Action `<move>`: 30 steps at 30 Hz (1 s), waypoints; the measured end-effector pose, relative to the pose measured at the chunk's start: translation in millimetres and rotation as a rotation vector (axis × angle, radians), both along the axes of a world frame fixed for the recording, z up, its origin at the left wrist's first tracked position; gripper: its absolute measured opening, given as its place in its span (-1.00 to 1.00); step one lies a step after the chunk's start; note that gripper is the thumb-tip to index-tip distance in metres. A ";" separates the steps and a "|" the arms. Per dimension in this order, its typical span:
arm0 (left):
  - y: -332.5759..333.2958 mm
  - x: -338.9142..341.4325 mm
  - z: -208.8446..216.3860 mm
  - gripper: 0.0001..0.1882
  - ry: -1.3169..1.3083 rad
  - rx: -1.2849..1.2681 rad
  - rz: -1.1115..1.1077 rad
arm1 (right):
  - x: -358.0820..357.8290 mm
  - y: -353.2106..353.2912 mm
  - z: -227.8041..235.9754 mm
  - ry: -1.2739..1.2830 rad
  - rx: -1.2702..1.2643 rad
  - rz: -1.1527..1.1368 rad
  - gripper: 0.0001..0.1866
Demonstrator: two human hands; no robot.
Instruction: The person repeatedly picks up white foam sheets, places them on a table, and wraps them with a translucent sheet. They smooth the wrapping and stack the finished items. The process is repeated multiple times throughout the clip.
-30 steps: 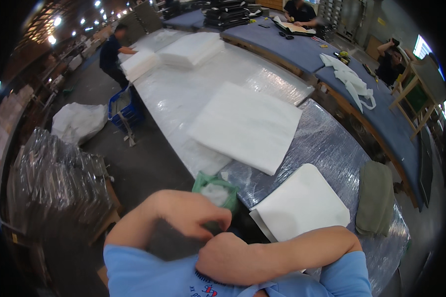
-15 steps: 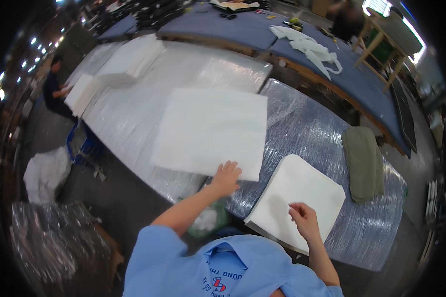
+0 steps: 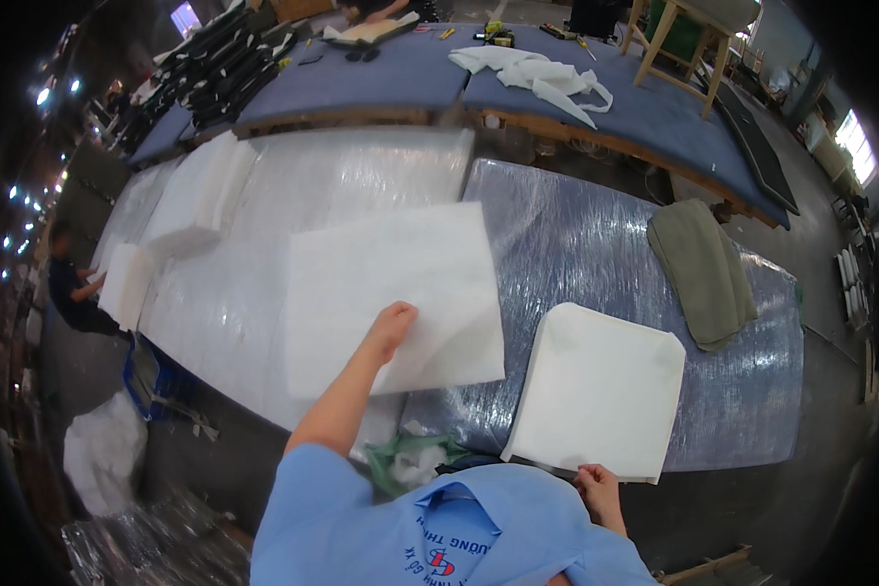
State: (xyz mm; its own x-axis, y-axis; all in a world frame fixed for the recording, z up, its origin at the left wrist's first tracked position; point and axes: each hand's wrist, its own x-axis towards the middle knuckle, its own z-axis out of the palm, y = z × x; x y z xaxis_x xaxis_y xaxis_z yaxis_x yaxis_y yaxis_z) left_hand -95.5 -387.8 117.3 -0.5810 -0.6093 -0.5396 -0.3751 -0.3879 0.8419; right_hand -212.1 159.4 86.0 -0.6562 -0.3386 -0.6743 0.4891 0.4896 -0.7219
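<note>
A square white sheet of wadding (image 3: 439, 264) lies partly on the pale plastic-wrapped surface and partly on the dark one. Over its middle is my left hand (image 3: 393, 330), fingers curled closed; whether they pinch the wadding is hidden. To the right, a white seat pad (image 3: 606, 381) with rounded far corners and a raised rim rests on the dark plastic wrap. My right hand (image 3: 601, 491) is at the pad's near edge, with thumb and fingers closed on that edge.
A folded olive-green cloth (image 3: 701, 273) lies right of the pad. White wadding stacks (image 3: 200, 195) stand far left, near another person (image 3: 73, 288). Behind is a blue-topped bench (image 3: 391, 78) with white fabric (image 3: 537, 73) and a wooden chair (image 3: 679, 49). A green bag (image 3: 410, 459) is close to my body.
My left hand has moved from the wadding's near edge to over its middle, and its fingers have curled. My right hand has come down from above the pad to its near edge. The view has shifted.
</note>
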 end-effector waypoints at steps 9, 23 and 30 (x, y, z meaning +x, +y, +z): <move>4.6 8.1 32.7 -0.83 0.092 -0.086 -0.059 | -49.2 -89.0 25.2 0.556 -0.003 0.458 -0.73; -32.2 34.8 34.0 -0.76 0.132 -0.184 0.292 | -46.7 -331.4 25.2 1.079 0.211 1.289 -0.73; -139.1 174.8 183.7 -0.83 0.520 -0.464 0.684 | -40.0 -324.1 10.8 0.901 0.162 1.347 -0.63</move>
State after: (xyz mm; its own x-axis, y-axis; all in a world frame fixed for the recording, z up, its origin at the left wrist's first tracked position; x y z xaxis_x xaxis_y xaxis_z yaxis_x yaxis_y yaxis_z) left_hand 79.3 -526.9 301.0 -0.1200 -0.9908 0.0627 0.2688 0.0283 0.9628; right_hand -252.0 -164.7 96.8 -0.1405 -0.9295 -0.3409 -0.8605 0.2850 -0.4224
